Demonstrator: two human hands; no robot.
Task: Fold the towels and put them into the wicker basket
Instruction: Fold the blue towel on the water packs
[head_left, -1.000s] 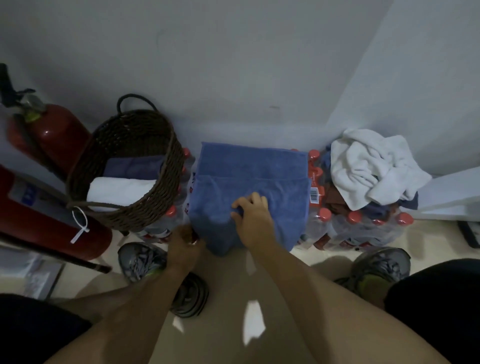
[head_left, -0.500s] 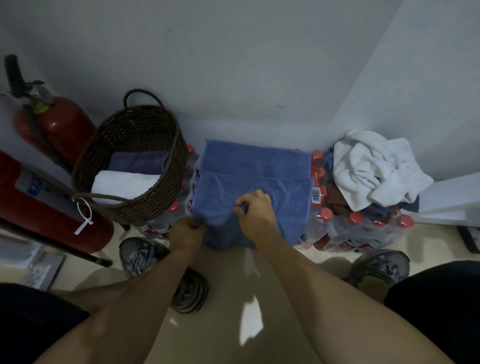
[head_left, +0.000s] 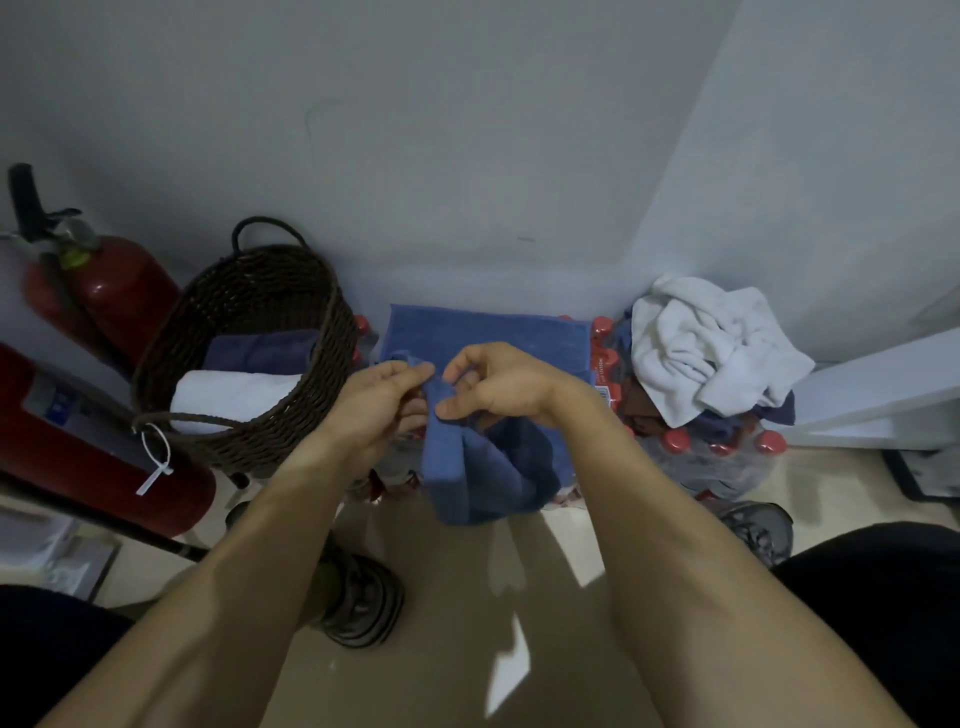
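Note:
A blue towel (head_left: 485, 467) is half lifted off the packs of bottles, its far part still flat against the wall side and its near part hanging in folds. My left hand (head_left: 376, 400) and my right hand (head_left: 501, 387) both pinch its upper edge close together. To the left stands the dark wicker basket (head_left: 291, 415), holding a folded white towel (head_left: 234, 397) and a folded purple towel (head_left: 260, 348). A crumpled white towel (head_left: 711, 348) lies on a pile at the right.
Two red fire extinguishers (head_left: 111, 296) stand and lie at the left beside the basket. Shrink-wrapped bottles with red caps (head_left: 722, 457) sit under the towels. Darker cloths (head_left: 644, 410) lie below the white towel. My shoes (head_left: 358, 597) rest on the beige floor; walls close the corner.
Both hands have risen and come together, lifting the blue towel's near edge off the bottles. The towel now hangs bunched where it lay draped flat.

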